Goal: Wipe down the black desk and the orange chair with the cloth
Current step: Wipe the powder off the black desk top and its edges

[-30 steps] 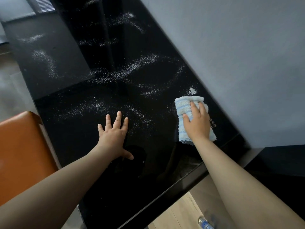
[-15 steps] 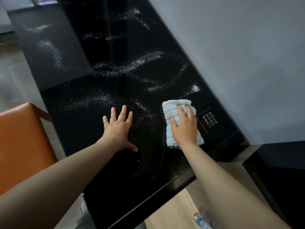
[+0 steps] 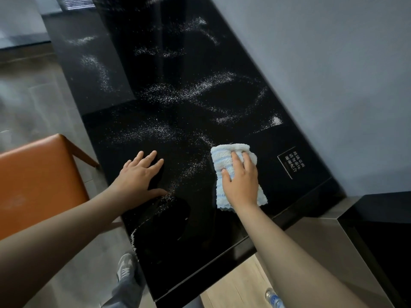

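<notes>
My right hand (image 3: 241,183) lies flat on the cloth (image 3: 223,160), fingers straight and a little spread, palm pressing it down onto the bench (image 3: 200,241). Nothing is curled round it; the hand just rests on top. The cloth is a pale blue and white folded towel. It sits near the right side of the black top, with its far end showing past my fingertips and its near corner poking out beside my wrist.

My left hand (image 3: 139,174) is off to the left of the cloth, apart from it. It too is spread flat on the glossy surface, thumb out to the side, holding nothing.

White grains (image 3: 200,87) are scattered over the bench in loose curved streaks. Most lie beyond both hands, some run between them, and a thin line trails down past my left thumb toward the near edge. A small white-lettered label (image 3: 291,162) sits on the top just right of the cloth; I can't read it.

The orange chair (image 3: 37,174) stands at the left of the bench, its seat beside my left forearm. A grey wall (image 3: 333,74) runs along the bench's right side. Below the near edge I can see my grey shoe (image 3: 125,266) on the floor and a clear bottle (image 3: 274,298) at the bottom of the view.
</notes>
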The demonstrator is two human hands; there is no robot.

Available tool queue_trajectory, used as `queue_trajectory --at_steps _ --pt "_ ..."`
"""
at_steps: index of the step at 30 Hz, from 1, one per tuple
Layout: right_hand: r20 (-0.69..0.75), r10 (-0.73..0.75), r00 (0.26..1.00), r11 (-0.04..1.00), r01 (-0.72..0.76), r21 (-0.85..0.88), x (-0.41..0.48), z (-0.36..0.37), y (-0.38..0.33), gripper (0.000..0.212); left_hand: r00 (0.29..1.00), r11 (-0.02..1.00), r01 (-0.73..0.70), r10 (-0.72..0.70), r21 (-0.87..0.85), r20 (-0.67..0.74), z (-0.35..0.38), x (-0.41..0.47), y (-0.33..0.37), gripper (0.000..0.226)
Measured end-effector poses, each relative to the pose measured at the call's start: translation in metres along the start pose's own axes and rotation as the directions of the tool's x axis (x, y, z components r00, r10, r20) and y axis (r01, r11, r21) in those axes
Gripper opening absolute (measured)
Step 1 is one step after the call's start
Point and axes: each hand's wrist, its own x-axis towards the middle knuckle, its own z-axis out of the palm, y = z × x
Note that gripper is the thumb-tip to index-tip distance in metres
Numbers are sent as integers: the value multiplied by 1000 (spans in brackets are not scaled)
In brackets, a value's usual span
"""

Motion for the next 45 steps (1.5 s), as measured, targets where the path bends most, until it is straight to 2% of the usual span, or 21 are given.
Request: queue_trajectory --at_steps 10,23,33,38,45 --pt "71 -34 997 999 36 -23 -43 22 -43 59 992 987 120 -125 110 34 -1 -21 -40 101" --pt "136 -56 989 998 57 -1 -88 47 -87 61 996 990 61 -68 124 60 -4 -22 -51 106" --pt "159 -70 985 998 70 10 -122 55 -113 61 991 984 -16 -8 179 135 -23 -16 -65 89" --pt "158 -65 985 998 62 25 -138 63 -125 61 989 997 -70 63 42 136 -25 -28 -80 80" --pt "111 -77 991 996 71 58 -161 75 -142 61 998 990 -40 33 -136 -53 -3 -80 -114 77"
